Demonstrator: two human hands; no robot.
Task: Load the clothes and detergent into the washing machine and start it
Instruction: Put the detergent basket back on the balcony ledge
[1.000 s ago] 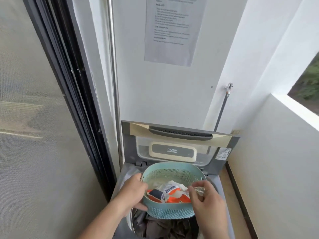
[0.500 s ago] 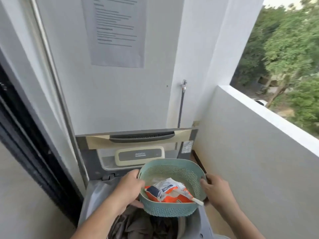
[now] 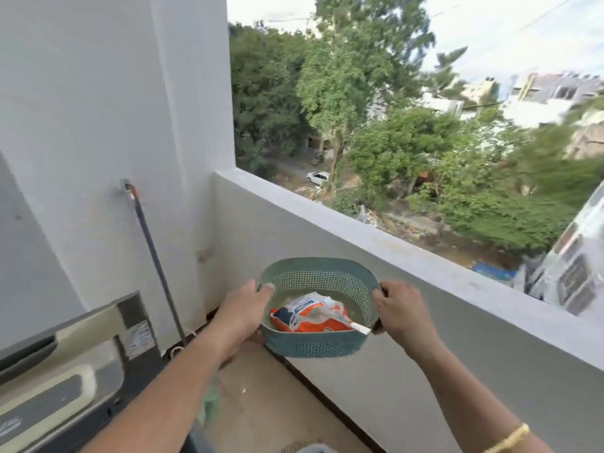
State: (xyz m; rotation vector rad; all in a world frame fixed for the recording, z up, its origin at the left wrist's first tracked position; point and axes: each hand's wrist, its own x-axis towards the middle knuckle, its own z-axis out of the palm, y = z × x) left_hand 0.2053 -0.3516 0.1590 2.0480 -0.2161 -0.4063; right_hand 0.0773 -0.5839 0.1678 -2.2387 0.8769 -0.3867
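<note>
A teal perforated basket (image 3: 313, 346) hangs in the air in front of the balcony's low wall, to the right of the machine. Inside it lies an orange and white detergent packet (image 3: 309, 318) with a white scoop handle sticking out to the right. My left hand (image 3: 243, 310) grips the basket's left rim and my right hand (image 3: 397, 310) grips its right rim. The washing machine's raised lid (image 3: 65, 361) shows at the lower left; the drum and the clothes are out of view.
A low white balcony wall (image 3: 425, 256) runs from the centre to the right edge, with trees and buildings beyond. A tap with a dark hose (image 3: 153, 256) runs down the white wall behind the machine. The tiled floor (image 3: 261, 393) lies between machine and wall.
Both hands have carried the basket to the right, away from above the machine's drum toward the balcony wall. The view has swung right; the drum and clothes have dropped out of sight.
</note>
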